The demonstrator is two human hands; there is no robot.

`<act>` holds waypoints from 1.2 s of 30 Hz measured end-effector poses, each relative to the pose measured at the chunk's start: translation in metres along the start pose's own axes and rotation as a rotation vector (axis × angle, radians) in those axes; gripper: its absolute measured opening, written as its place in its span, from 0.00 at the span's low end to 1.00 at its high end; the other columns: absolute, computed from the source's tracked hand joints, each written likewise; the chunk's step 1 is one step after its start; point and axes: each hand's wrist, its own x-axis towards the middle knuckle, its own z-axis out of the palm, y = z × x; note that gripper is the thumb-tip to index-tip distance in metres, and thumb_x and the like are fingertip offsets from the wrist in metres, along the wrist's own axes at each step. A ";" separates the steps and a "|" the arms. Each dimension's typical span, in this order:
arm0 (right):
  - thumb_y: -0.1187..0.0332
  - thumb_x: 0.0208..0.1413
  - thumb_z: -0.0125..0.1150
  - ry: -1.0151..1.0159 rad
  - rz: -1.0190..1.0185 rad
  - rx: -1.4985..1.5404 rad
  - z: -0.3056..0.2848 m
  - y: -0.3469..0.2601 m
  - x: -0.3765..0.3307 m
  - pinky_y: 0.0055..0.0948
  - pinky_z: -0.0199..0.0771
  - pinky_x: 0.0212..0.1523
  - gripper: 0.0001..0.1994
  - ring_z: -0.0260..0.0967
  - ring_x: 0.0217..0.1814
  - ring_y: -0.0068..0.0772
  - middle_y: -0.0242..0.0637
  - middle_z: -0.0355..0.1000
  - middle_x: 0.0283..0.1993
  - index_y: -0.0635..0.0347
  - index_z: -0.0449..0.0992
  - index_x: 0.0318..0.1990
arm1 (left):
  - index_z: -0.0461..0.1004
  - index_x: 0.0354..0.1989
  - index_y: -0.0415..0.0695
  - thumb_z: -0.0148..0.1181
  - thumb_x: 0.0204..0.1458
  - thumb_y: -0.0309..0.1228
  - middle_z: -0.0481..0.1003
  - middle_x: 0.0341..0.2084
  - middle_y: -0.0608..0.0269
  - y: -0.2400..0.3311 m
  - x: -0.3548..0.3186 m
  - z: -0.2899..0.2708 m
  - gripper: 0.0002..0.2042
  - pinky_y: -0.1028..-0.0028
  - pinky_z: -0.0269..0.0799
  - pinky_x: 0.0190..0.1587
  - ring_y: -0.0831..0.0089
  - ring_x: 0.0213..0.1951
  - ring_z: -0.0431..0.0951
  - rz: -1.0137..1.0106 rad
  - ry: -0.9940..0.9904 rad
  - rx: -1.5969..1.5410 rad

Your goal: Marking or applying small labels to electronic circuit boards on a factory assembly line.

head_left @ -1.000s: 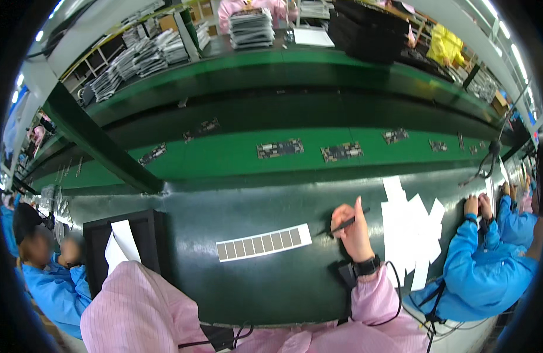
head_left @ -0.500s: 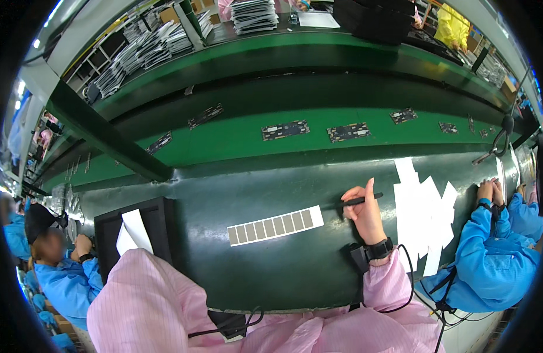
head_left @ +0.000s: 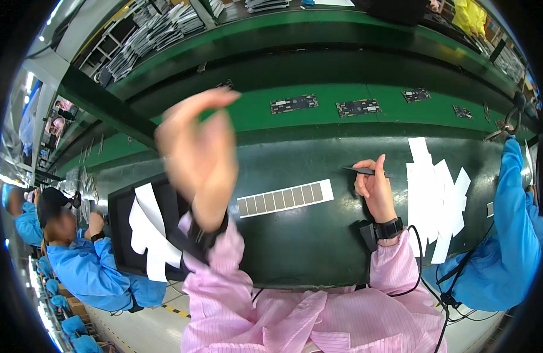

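Green boards and walls rise at the back of our workplace, and a brighter green band (head_left: 327, 113) carries several circuit boards (head_left: 358, 107) beyond our dark green counter (head_left: 306, 247). On the middle of the counter we have a white label sheet (head_left: 280, 199), lying flat at a slight slant, with a row of grey-brown rectangles and a plain white right end.

We hold a slim black tool (head_left: 359, 170) in our right hand (head_left: 374, 187); it lies across the curled fingers, one end pointing left, and the thumb points away from us. This hand is just beyond the sheet's right end, between it and a spread pile of white papers (head_left: 433, 203).

Our left hand (head_left: 202, 153) is raised, and in view it comes between the sheet and a black tray (head_left: 121, 209). It is blurred, so we cannot tell how wide its fingers stand or whether they hold anything. Long white strips (head_left: 146, 226) lie in the tray, reaching its near edge. We wear striped pink sleeves (head_left: 391, 265), and co-workers in blue jackets (head_left: 86, 270) flank us on both sides.
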 end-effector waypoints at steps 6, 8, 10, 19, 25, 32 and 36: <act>0.45 0.66 0.31 -0.023 0.000 -0.019 0.013 -0.001 0.000 0.19 0.47 0.17 0.30 0.47 0.14 0.16 0.28 0.60 0.17 0.66 0.70 0.39 | 0.68 0.54 0.43 0.62 0.48 0.33 0.69 0.53 0.54 -0.137 -0.089 0.143 0.23 0.64 0.64 0.57 0.57 0.56 0.68 -0.179 -0.613 -0.032; 0.45 0.66 0.31 -0.027 -0.006 -0.013 0.012 0.000 0.001 0.19 0.47 0.17 0.30 0.47 0.14 0.16 0.28 0.60 0.18 0.66 0.70 0.39 | 0.66 0.56 0.42 0.64 0.47 0.35 0.69 0.54 0.54 -0.154 -0.105 0.164 0.26 0.65 0.63 0.58 0.56 0.56 0.67 -0.091 -0.626 -0.106; 0.45 0.66 0.32 -0.023 0.000 0.009 0.012 0.000 0.001 0.19 0.47 0.18 0.29 0.47 0.14 0.17 0.28 0.61 0.18 0.65 0.70 0.39 | 0.67 0.54 0.42 0.65 0.46 0.34 0.73 0.48 0.55 -0.164 -0.110 0.166 0.25 0.66 0.66 0.54 0.56 0.52 0.70 -0.183 -0.662 -0.189; 0.48 0.66 0.37 -0.009 -0.050 0.032 0.000 -0.003 0.000 0.19 0.47 0.18 0.25 0.47 0.14 0.16 0.28 0.60 0.18 0.63 0.71 0.39 | 0.68 0.51 0.39 0.68 0.45 0.30 0.75 0.39 0.55 -0.097 -0.108 0.103 0.24 0.71 0.71 0.44 0.66 0.41 0.76 -0.375 -0.537 -0.251; 0.64 0.63 0.49 -0.004 -0.205 0.019 -0.007 -0.017 -0.008 0.17 0.47 0.18 0.10 0.50 0.15 0.15 0.32 0.67 0.22 0.61 0.71 0.41 | 0.65 0.51 0.40 0.67 0.44 0.28 0.73 0.42 0.55 -0.010 -0.136 0.083 0.25 0.68 0.71 0.48 0.61 0.45 0.74 -0.346 -0.634 -0.404; 0.73 0.58 0.55 0.019 -0.149 -0.148 0.002 -0.014 -0.008 0.16 0.52 0.19 0.05 0.55 0.17 0.15 0.35 0.71 0.27 0.63 0.70 0.40 | 0.64 0.52 0.39 0.64 0.47 0.32 0.70 0.47 0.53 0.014 -0.153 0.089 0.24 0.63 0.63 0.53 0.55 0.51 0.68 -0.252 -0.696 -0.367; 0.73 0.56 0.58 0.038 -0.135 -0.289 0.011 -0.012 -0.015 0.15 0.55 0.20 0.06 0.59 0.18 0.16 0.36 0.71 0.28 0.63 0.70 0.38 | 0.67 0.51 0.39 0.63 0.47 0.30 0.69 0.48 0.55 0.029 -0.153 0.057 0.22 0.63 0.63 0.53 0.57 0.52 0.68 -0.102 -0.766 -0.317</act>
